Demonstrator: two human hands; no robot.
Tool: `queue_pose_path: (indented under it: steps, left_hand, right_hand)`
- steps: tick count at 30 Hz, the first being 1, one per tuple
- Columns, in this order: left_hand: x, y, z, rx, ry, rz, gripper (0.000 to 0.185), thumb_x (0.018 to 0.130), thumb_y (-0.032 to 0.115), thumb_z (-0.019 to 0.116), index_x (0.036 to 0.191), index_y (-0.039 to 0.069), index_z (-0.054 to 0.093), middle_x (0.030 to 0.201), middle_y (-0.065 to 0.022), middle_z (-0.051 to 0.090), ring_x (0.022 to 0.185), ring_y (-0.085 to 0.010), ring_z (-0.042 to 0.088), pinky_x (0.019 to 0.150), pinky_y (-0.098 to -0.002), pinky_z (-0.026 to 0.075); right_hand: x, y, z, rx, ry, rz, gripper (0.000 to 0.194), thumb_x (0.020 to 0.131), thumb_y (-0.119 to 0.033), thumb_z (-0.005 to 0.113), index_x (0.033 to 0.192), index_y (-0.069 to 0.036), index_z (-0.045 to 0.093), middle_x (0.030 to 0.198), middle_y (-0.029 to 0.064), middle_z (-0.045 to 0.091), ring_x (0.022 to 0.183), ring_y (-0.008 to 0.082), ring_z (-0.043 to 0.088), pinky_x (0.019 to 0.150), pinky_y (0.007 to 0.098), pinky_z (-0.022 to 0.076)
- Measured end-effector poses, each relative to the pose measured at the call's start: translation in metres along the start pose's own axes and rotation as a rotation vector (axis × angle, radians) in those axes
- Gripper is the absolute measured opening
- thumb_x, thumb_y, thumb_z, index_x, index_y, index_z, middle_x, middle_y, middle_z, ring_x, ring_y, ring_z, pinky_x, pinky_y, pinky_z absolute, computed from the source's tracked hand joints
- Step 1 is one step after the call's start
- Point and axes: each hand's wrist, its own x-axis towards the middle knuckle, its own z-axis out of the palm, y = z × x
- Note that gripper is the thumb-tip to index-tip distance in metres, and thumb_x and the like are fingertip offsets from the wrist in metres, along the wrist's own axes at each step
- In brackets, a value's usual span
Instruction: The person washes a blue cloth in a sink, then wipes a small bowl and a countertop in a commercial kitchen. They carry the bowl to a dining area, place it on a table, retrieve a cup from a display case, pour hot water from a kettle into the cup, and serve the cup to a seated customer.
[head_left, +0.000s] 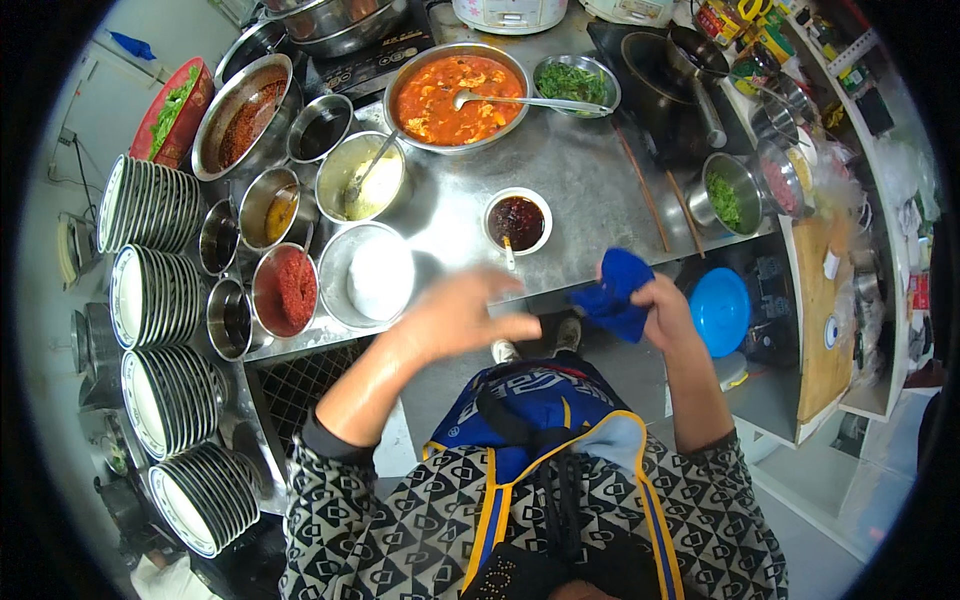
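Observation:
My right hand (667, 309) grips a crumpled blue cloth (616, 294) just off the front edge of the metal counter (570, 169). Blurred by motion, my left hand (476, 313) is held over the counter's front edge with fingers apart and nothing in it. It is near a metal pot of white powder or grains (379, 277). Beyond the hands stands a white bowl of dark red sauce (517, 223) with a small spoon. Farther back are a large metal basin of red soup with egg (461, 97), a ladle across it, and a metal bowl of leafy greens (574, 81).
Stacks of plates (154, 202) line the left, beside metal seasoning pots (285, 289). Chopsticks (684, 214) lie at the counter's right, near a pot of chopped greens (726, 199). An induction cooker (637, 67) stands behind. A blue plastic basin (720, 311) sits lower right, beside a wooden board (821, 330).

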Motion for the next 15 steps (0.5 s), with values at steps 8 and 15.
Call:
queue_pose_path:
  steps: [8, 15]
  left_hand:
    - [0.018, -0.004, 0.115, -0.126, 0.215, 0.317, 0.030, 0.085, 0.023, 0.071, 0.105, 0.002, 0.064, 0.102, -0.0155, 0.066, 0.097, -0.0359, 0.063, 0.085, -0.0404, 0.051]
    - [0.005, -0.007, 0.147, -0.544, 0.470, -0.046, 0.021, 0.092, 0.014, 0.062, 0.110, 0.004, 0.063, 0.103, -0.0121, 0.068, 0.092, -0.0287, 0.067, 0.081, -0.0377, 0.053]
  right_hand:
    - [-0.040, 0.012, 0.005, -0.371, -0.259, -0.125, 0.053, 0.072, 0.002, 0.055, 0.124, 0.000, 0.060, 0.111, 0.0072, 0.065, 0.102, 0.0146, 0.059, 0.093, 0.0277, 0.0446]
    - [-0.033, 0.003, -0.035, -0.344, -0.143, -0.064, 0.018, 0.081, -0.004, 0.060, 0.099, -0.005, 0.062, 0.118, 0.0088, 0.062, 0.104, 0.0172, 0.058, 0.092, 0.0324, 0.0463]
